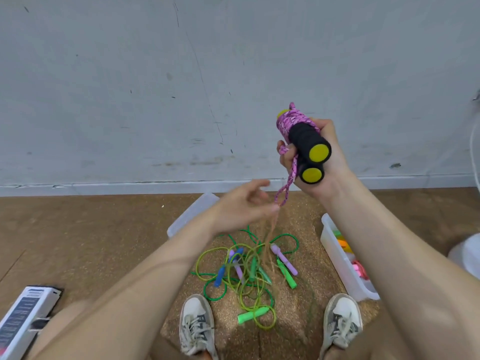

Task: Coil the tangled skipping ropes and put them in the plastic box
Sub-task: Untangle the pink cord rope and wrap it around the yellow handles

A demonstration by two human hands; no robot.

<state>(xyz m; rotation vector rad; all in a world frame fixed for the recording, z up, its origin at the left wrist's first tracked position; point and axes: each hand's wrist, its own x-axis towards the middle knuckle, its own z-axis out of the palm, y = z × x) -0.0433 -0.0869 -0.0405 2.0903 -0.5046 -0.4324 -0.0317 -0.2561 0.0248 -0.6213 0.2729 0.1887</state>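
My right hand (322,157) grips two black foam handles with yellow end caps (310,154), held together, with a pink braided rope (292,120) wound round them. A short loop of that pink rope hangs down from the handles. My left hand (244,203) is just below it, thumb and finger pinching the loop's lower end, blurred by motion. On the floor between my shoes lies a tangle of green ropes (246,276) with green, blue and lilac handles. A clear plastic box (340,258) at the right holds coloured items.
A second clear plastic piece (192,214) lies behind my left forearm. A white and dark carton (23,318) sits at the lower left. My two grey shoes (196,323) stand on the brown cork floor. A grey scuffed wall (155,87) rises close ahead.
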